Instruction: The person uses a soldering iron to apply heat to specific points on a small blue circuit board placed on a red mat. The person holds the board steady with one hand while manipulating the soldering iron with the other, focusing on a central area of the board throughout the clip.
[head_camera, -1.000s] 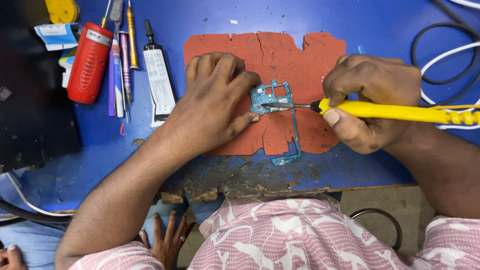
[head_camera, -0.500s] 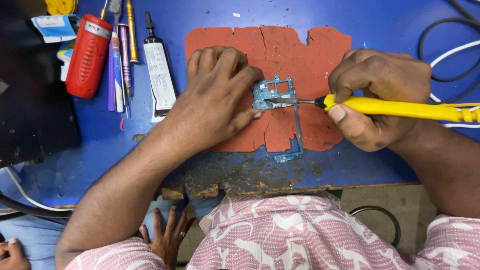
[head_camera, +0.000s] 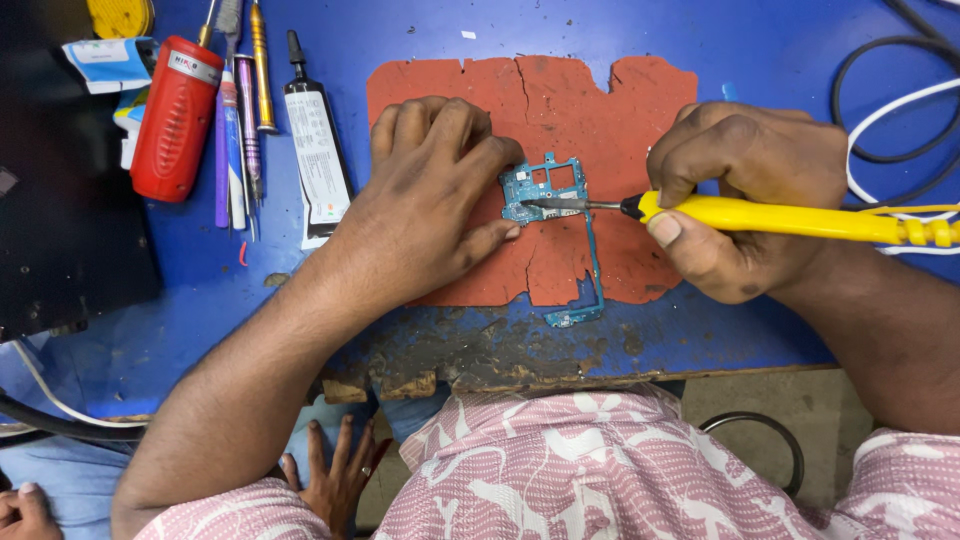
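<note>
My left hand (head_camera: 430, 200) pins the circuit board (head_camera: 548, 190) flat; right hand (head_camera: 745, 195) grips the soldering iron (head_camera: 780, 215), tip touching it — steadiness needed.

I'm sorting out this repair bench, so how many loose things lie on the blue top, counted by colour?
Red: 2, the cylinder and the mat
Yellow: 2, the soldering iron in the right hand and the tape roll
Teal: 1, the circuit board under the left hand
Black and white: 1, the glue tube
Total: 6
</note>
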